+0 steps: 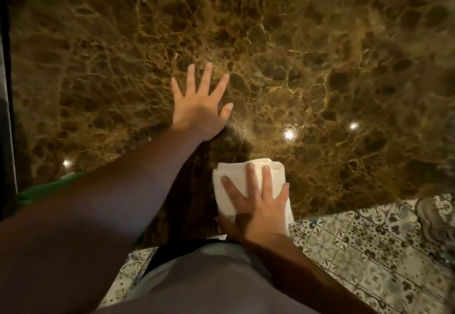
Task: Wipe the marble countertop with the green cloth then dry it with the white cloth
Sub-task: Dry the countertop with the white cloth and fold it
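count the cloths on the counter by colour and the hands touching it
white cloth: 1, folded, under the right hand
green cloth: 1, near the counter's left edge, partly hidden by the left forearm
hands: 2, the left hand flat and spread on the bare marble countertop, the right pressing the white cloth
total: 2 cloths, 2 hands, 4 things

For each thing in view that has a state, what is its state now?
white cloth: folded, flat on the countertop near its front edge, under the right hand.
green cloth: set aside at the left, mostly hidden by the left arm.
right hand: open, pressing the white cloth.
left hand: open, fingers spread on bare marble.
marble countertop: glossy, reflecting lights.
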